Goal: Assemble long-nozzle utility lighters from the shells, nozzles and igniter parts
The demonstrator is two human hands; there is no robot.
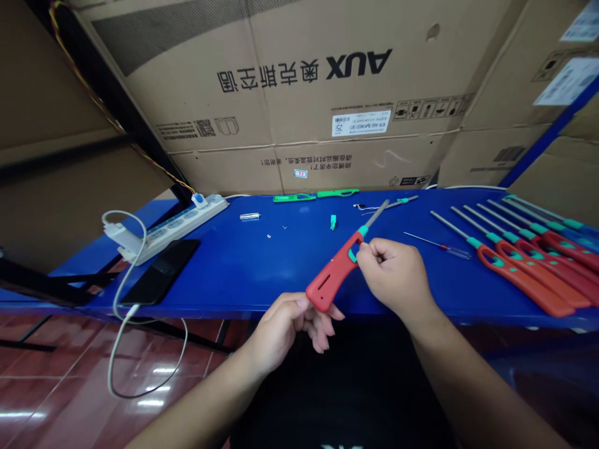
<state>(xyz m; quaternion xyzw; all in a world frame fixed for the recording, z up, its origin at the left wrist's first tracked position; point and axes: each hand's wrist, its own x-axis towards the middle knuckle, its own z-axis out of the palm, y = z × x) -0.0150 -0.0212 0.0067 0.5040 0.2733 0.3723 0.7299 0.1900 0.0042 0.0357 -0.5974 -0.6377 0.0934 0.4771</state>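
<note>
The long red plastic lighter with a metal nozzle (327,279) is lying aslant in mid-frame, over the front edge of the blue table (224,268); the left hand (281,330) is pinching its butt end between thumb and forefinger, other fingers hanging loosely spread below, probably to steady the handle; the right hand (400,271) is curling into a loose fist, its thumb and forefinger closing on the edge of the handle opening beside the teal trigger (353,254), seemingly to work close to that piece.

Just beyond, one small teal plastic piece (333,222) is standing apart, one silver metal cylinder (249,216) is lying to its left, and two tiny metal bits (284,227) are resting between; two bright green plastic shells (294,198) are lying end to end near the carton; one clear-handled screwdriver (458,252) is resting right of centre, within easy reach.

At the right of the frame, at least six red and orange lighters (521,280) are fanning out side by side, perhaps for tidy stacking; their overlap is hiding the exact count; one black phone (161,271) is lying at left beside one white power strip (180,224).
</note>
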